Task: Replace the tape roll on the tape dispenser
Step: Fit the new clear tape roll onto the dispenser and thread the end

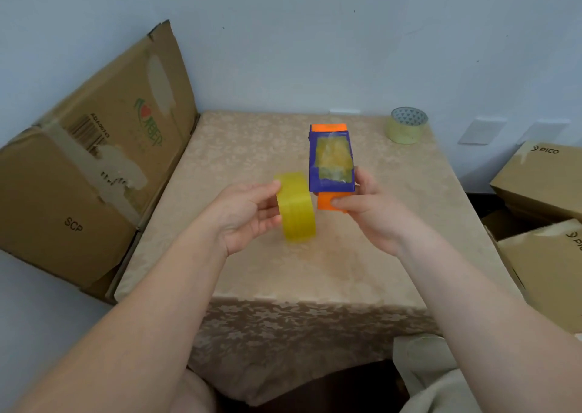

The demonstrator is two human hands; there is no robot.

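Observation:
My left hand (248,214) grips a yellow tape roll (296,208), held on edge above the table. My right hand (368,208) holds a blue and orange tape dispenser (332,163) by its orange lower end, just right of the roll. A patch of yellowish tape shows on the dispenser's blue face. The roll and the dispenser are close together with a small gap between them. A second, paler tape roll (407,126) with a patterned core stands on the table's far right corner.
A table with a beige patterned cloth (267,271) lies under my hands. A large worn cardboard box (94,167) leans at the left. Brown cardboard boxes (541,185) are stacked at the right. A pale wall is behind.

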